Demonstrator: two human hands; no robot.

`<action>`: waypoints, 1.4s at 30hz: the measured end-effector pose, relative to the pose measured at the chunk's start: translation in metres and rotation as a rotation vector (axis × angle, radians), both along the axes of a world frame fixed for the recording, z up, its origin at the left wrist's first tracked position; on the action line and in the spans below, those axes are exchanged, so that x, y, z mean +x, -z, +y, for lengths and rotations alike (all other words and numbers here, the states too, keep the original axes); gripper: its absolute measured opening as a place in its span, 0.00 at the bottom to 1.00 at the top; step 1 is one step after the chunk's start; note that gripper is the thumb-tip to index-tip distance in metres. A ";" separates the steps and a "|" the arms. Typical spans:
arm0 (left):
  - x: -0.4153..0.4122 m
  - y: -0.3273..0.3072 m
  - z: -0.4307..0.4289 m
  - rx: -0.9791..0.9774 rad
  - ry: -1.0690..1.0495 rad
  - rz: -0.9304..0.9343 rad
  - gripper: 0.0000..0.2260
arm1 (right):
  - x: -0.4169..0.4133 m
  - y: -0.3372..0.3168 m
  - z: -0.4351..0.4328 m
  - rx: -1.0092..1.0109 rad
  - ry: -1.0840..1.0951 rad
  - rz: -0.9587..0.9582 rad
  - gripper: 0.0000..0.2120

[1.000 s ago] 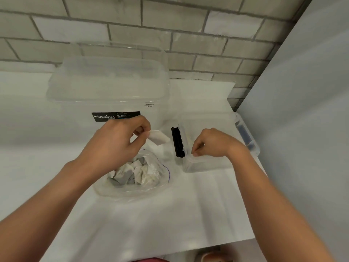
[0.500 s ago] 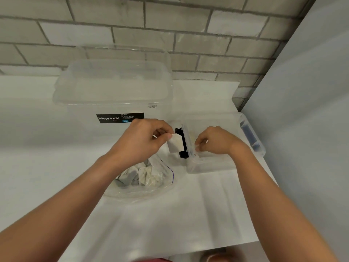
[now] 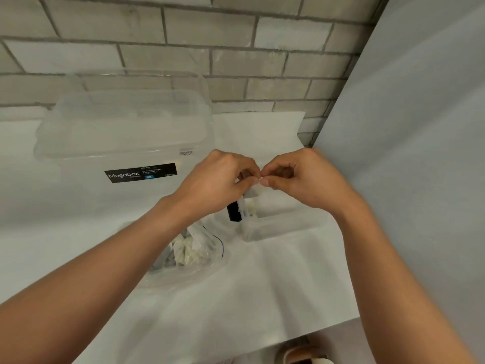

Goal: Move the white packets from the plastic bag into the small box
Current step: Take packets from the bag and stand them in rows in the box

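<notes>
Left hand [image 3: 223, 185] and right hand [image 3: 301, 179] meet fingertip to fingertip, fingers curled, both pinching one white packet [image 3: 252, 191] — it hangs just below them, above the small box [image 3: 275, 228]. Under the left wrist lies the plastic bag [image 3: 210, 269] on the counter [image 3: 262, 298] — more packets [image 3: 191, 249] inside.

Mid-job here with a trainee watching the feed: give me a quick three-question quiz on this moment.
1. True or false: the left hand is inside the plastic bag.
2. Who pinches the white packet? A) left hand only B) right hand only C) both hands
3. What lies in the plastic bag?
Key: 1 false. 2 C; the right hand pinches it too. 3 More white packets.
</notes>
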State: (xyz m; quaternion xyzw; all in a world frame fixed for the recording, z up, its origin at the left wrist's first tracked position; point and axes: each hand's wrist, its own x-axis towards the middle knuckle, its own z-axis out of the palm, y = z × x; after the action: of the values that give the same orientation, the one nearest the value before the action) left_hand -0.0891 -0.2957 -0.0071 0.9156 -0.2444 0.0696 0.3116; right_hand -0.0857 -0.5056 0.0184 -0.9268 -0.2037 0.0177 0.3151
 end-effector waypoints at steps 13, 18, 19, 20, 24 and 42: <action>0.009 0.021 -0.004 0.141 -0.107 0.111 0.18 | 0.062 0.056 -0.018 -0.263 0.202 -0.131 0.07; -0.013 0.044 0.002 0.178 -0.070 0.195 0.21 | 0.085 0.082 -0.010 -0.357 0.204 -0.083 0.08; -0.015 0.047 0.002 0.165 -0.073 0.198 0.21 | 0.089 0.087 -0.009 -0.387 0.194 -0.056 0.08; -0.016 0.049 0.002 0.152 -0.077 0.199 0.21 | 0.092 0.092 -0.008 -0.416 0.182 -0.025 0.09; -0.018 0.051 0.000 0.137 -0.094 0.193 0.20 | 0.101 0.107 -0.004 -0.494 0.152 0.055 0.11; -0.017 0.050 -0.001 0.169 -0.100 0.216 0.22 | 0.103 0.117 0.009 -0.647 0.156 -0.110 0.09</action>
State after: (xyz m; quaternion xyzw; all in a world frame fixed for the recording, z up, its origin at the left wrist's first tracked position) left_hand -0.1059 -0.2970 -0.0570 0.9517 -0.1687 -0.0347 0.2542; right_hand 0.0171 -0.4969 -0.0984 -0.9911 -0.1325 0.0073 -0.0062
